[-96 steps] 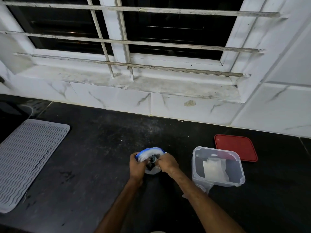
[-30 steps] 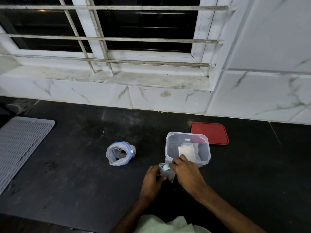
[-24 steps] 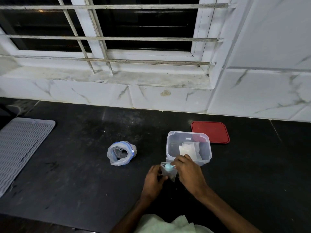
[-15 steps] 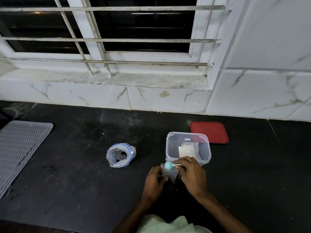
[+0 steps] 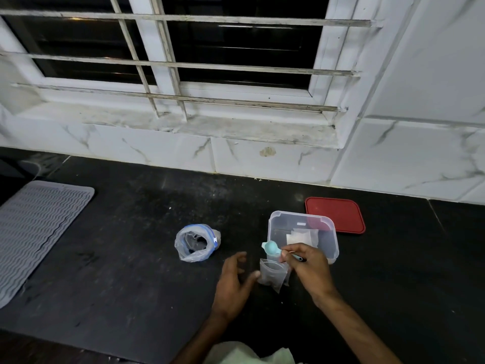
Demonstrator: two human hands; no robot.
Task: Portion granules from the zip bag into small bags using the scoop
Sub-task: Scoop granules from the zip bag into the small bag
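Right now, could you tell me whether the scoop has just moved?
Yes: the scoop has risen from the small bag, up beside the clear container's left wall.

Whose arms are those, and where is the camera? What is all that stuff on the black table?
The camera sits on a person's head and looks down, so you see their own two arms. The right hand pinches a little blue scoop close to a small clear bag. The left hand is open right beside that bag. On the black counter also sit a zip bag with its mouth open, a clear box, a red lid behind it, and a grey ridged mat far left.
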